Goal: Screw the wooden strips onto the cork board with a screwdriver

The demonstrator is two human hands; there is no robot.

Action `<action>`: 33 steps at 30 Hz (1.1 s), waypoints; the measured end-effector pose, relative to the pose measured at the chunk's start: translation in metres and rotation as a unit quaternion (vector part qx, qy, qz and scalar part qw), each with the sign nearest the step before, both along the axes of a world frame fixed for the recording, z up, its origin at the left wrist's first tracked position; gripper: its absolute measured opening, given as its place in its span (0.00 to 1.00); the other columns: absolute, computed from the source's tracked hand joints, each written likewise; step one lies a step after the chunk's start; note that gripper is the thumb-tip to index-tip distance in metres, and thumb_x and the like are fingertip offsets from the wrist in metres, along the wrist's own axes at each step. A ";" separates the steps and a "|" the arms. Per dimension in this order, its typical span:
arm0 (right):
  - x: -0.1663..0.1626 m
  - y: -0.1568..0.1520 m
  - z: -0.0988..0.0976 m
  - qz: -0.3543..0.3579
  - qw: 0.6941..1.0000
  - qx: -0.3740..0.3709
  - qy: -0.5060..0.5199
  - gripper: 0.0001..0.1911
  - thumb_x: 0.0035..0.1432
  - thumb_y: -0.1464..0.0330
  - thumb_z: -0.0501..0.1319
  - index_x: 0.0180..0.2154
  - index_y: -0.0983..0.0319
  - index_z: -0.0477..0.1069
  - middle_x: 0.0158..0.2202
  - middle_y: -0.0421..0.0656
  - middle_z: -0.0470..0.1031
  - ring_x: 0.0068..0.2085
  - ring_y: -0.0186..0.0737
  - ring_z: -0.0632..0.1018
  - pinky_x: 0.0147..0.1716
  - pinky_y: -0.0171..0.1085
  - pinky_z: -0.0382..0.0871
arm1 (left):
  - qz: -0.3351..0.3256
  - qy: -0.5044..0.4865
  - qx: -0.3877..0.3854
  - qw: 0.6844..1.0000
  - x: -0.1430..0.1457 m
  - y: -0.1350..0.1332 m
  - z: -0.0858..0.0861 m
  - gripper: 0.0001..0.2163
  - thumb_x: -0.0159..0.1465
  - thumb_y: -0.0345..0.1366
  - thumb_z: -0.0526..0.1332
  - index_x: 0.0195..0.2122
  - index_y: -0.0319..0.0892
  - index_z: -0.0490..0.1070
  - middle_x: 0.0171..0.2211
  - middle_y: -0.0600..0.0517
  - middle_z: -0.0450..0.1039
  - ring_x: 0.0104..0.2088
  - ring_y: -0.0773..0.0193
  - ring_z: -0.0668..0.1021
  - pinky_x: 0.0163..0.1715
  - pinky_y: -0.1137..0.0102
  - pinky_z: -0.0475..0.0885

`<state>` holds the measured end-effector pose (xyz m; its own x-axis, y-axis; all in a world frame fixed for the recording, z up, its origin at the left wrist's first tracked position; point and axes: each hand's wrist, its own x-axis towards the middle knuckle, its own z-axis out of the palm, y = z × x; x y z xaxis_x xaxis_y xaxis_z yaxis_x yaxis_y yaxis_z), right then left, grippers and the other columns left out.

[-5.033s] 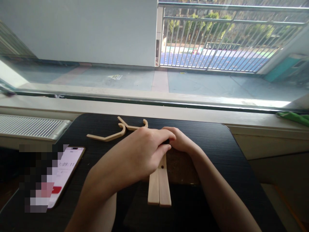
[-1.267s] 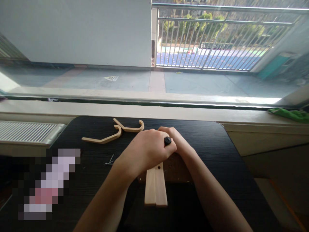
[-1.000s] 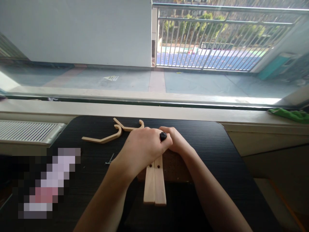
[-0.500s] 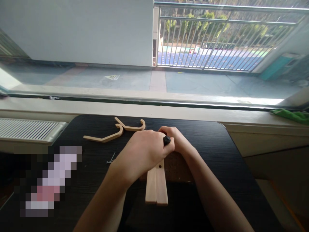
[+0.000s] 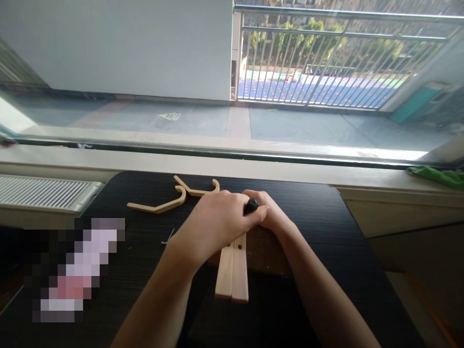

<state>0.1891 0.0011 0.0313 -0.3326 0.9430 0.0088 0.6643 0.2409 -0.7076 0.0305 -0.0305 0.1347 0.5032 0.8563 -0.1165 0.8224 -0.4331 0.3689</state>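
Note:
Two flat wooden slats (image 5: 232,269) lie side by side over a brown board (image 5: 266,252) on the black table (image 5: 326,222). My left hand (image 5: 213,223) is closed over the far ends of the slats. Its fingers wrap a small black-handled tool (image 5: 251,206), of which only the top shows. My right hand (image 5: 271,215) is curled against the left one on the same black handle. Small holes show in the slats just below my left hand.
Two curved wooden hook pieces (image 5: 159,207) (image 5: 197,188) lie at the table's far left. A blurred-out phone (image 5: 78,268) rests near the left edge. A radiator grille (image 5: 43,192) is left, a green cloth (image 5: 438,175) lies on the sill at right, and a window is ahead.
Both hands have stayed clamped on the black handle and shifted slightly back and forth over the slats. The slats have slid a little toward the window. Two holes now show.

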 end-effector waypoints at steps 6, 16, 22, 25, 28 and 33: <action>0.001 0.002 -0.009 -0.009 1.000 0.009 0.001 0.03 0.53 0.72 0.57 0.27 0.61 0.67 0.27 0.40 0.75 0.29 0.37 0.72 0.28 0.33 0.60 | 0.026 -0.013 0.040 0.999 -0.003 0.001 0.000 0.27 0.64 0.61 0.49 0.30 0.42 0.73 0.22 0.50 0.74 0.26 0.58 0.76 0.27 0.70 0.60; -0.003 0.000 -0.009 -0.013 1.000 0.020 -0.016 0.08 0.60 0.71 0.57 0.29 0.61 0.72 0.31 0.44 0.78 0.33 0.39 0.75 0.34 0.35 0.64 | 0.042 -0.008 0.108 0.993 -0.003 -0.001 0.002 0.21 0.69 0.50 0.49 0.29 0.41 0.71 0.20 0.51 0.71 0.21 0.62 0.71 0.24 0.69 0.55; -0.004 0.001 -0.006 -0.018 0.999 0.026 -0.032 0.09 0.59 0.72 0.56 0.28 0.62 0.72 0.27 0.42 0.76 0.30 0.37 0.73 0.30 0.34 0.59 | 0.051 0.020 0.107 0.993 -0.006 -0.001 0.002 0.20 0.69 0.48 0.47 0.30 0.42 0.71 0.21 0.50 0.72 0.23 0.60 0.73 0.24 0.68 0.56; -0.004 0.001 -0.004 -0.026 0.999 0.027 -0.032 0.09 0.57 0.74 0.55 0.26 0.62 0.70 0.26 0.42 0.75 0.29 0.37 0.72 0.28 0.34 0.57 | 0.062 0.035 0.111 0.991 -0.007 0.000 0.001 0.20 0.70 0.47 0.45 0.33 0.43 0.72 0.24 0.49 0.74 0.26 0.56 0.76 0.25 0.67 0.57; -0.005 0.000 -0.002 -0.032 0.999 0.027 -0.026 0.09 0.56 0.74 0.55 0.25 0.62 0.69 0.25 0.42 0.74 0.29 0.37 0.72 0.28 0.33 0.57 | 0.071 0.044 0.105 0.991 -0.008 0.001 0.000 0.18 0.70 0.45 0.45 0.35 0.44 0.71 0.26 0.48 0.76 0.28 0.55 0.77 0.25 0.67 0.57; -0.006 -0.001 0.001 -0.029 0.999 0.023 -0.024 0.09 0.54 0.76 0.55 0.24 0.62 0.67 0.25 0.40 0.74 0.30 0.36 0.71 0.28 0.33 0.57 | 0.066 0.039 0.094 0.993 -0.009 -0.001 0.001 0.17 0.69 0.44 0.44 0.36 0.44 0.70 0.28 0.48 0.76 0.30 0.54 0.78 0.26 0.67 0.58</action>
